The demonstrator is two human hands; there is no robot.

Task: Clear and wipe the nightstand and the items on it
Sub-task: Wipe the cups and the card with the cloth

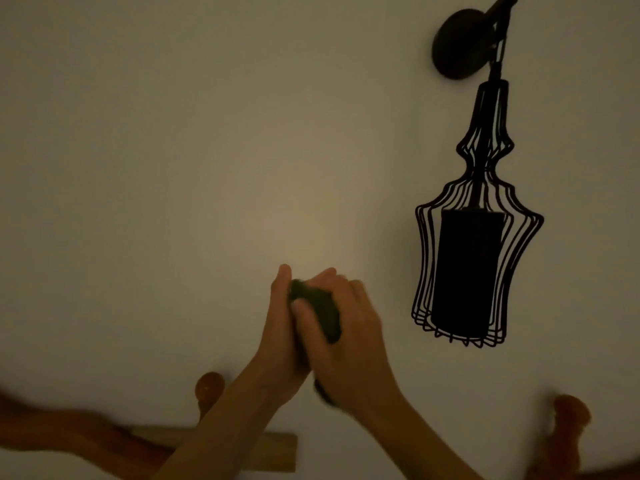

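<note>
Dim room, cam tilted up at a plain wall point(173, 168); nightstand not in frame. Black wire-cage wall lamp point(474, 258) hangs at 3 o'clock from the hands, apart from them. Wooden furniture knobs point(209, 388) show low at 7 o'clock and at far right.

Left hand point(280, 334) and right hand point(349, 337) pressed together at frame centre-bottom, both closed round a dark green object point(322, 313). Prob. a cloth or a small item, can't tell. Its long axis runs approx 11 to 5 o'clock, upper end poking out between thumbs. Object sits betw. palms, equally near both.

Judgement: rubbing or bunching step; nightstand prob. lies below view, toward 6 o'clock.
</note>
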